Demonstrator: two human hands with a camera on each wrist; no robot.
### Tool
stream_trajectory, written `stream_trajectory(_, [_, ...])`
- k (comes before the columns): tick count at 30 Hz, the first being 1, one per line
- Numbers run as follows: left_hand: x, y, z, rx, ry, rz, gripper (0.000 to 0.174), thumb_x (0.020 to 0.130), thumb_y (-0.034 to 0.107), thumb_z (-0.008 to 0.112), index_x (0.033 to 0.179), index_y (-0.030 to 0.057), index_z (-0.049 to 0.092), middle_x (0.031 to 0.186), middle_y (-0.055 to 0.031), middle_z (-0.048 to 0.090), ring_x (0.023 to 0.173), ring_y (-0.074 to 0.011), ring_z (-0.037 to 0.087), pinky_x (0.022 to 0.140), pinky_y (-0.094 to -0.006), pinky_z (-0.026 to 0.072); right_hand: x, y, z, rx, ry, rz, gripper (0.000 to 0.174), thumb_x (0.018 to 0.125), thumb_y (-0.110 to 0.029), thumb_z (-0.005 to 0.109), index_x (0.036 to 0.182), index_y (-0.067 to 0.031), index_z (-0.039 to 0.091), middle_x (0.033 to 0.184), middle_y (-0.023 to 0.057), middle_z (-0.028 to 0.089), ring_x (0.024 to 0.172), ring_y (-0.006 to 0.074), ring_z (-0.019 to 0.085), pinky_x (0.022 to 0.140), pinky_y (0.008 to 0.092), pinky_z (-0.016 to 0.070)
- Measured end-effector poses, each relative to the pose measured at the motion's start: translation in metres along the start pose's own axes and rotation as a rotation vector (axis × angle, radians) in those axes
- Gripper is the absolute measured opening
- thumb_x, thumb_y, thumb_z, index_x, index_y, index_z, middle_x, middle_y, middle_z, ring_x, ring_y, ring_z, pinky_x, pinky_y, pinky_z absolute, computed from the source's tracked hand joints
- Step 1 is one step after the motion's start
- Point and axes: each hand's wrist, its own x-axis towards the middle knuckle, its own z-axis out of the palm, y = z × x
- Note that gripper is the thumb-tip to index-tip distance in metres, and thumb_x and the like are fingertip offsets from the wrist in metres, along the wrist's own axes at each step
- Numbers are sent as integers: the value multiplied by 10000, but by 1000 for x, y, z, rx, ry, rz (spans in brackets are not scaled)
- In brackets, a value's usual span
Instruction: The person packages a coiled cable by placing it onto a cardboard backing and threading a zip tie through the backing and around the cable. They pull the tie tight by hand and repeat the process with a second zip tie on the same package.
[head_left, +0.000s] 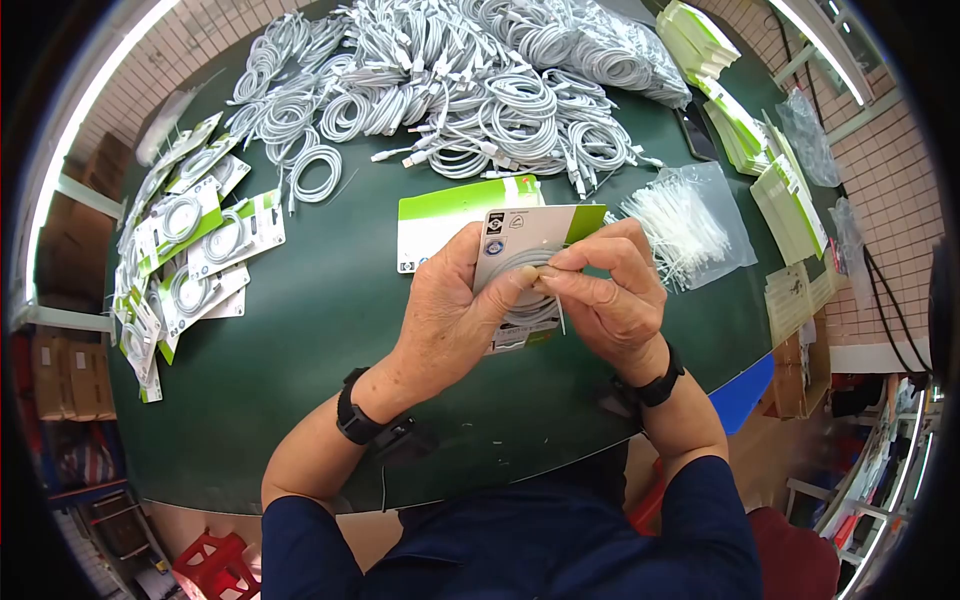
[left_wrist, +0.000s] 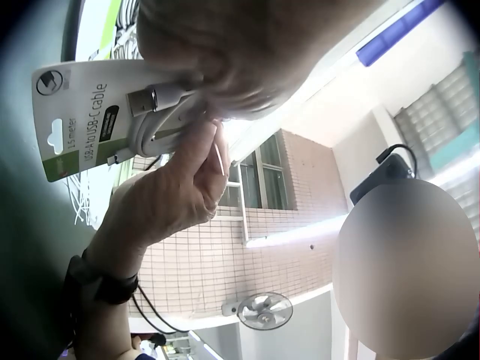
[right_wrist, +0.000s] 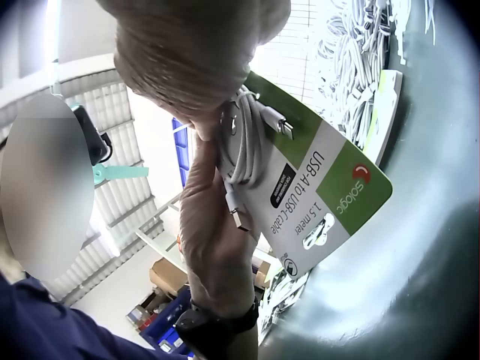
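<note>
A white and green card (head_left: 520,228) printed "USB-A to USB-C cable" is held upright above the table, with a coiled grey cable (right_wrist: 246,150) against it. The left hand (head_left: 450,310) grips the card's left side, its thumb on the coil. The right hand (head_left: 615,290) pinches a thin white tie at the coil's middle, thumb and forefinger close to the left thumb. In the left wrist view the cable's USB-A plug (left_wrist: 141,102) lies on the card (left_wrist: 75,112). The tie's exact path through the card is hidden by the fingers.
A big pile of coiled grey cables (head_left: 470,90) covers the table's back. Carded cables (head_left: 190,240) lie at the left. Flat cards (head_left: 420,225) sit behind the hands; white ties (head_left: 680,225) on a plastic bag are at the right, beside card stacks (head_left: 790,205) and a phone (head_left: 697,132).
</note>
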Motion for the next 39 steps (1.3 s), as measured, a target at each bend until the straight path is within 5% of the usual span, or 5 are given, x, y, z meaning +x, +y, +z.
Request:
stream_trajectory(3, [0, 7, 5, -225, 36, -32, 343, 1031, 66, 656, 1350, -40, 589, 1186, -109, 732, 1064, -146, 688, 940, -319, 564, 0, -4, 1, -8, -3, -30, 323, 647, -4, 873, 938, -122, 800, 984, -6, 718, 848, 204, 626, 684, 320, 505])
stream_trajectory(18, [2, 1, -1, -250, 92, -59, 369, 1029, 50, 661, 1380, -41, 591, 1242, -122, 727, 1090, -136, 688, 955, -307, 563, -6, -10, 0, 297, -20, 61, 275, 703, -99, 910, 952, -116, 793, 1032, 3, 778, 824, 192, 654, 697, 321, 498])
stream_trajectory(33, [4, -5, 0, -263, 92, -89, 344, 1025, 31, 647, 1356, -47, 598, 1234, -113, 723, 1073, -130, 685, 942, -304, 562, -1, -13, 0, 334, -90, 58, 270, 711, -58, 894, 954, -103, 785, 989, 23, 781, 796, 197, 656, 695, 331, 523])
stream_trajectory(39, [3, -8, 4, -220, 70, -106, 340, 1023, 25, 632, 1352, -50, 588, 1230, -116, 721, 1080, -133, 680, 951, -309, 558, -8, -8, 8, 380, 24, 139, 304, 789, 23, 847, 1022, -95, 691, 946, 58, 788, 717, 210, 682, 619, 311, 546])
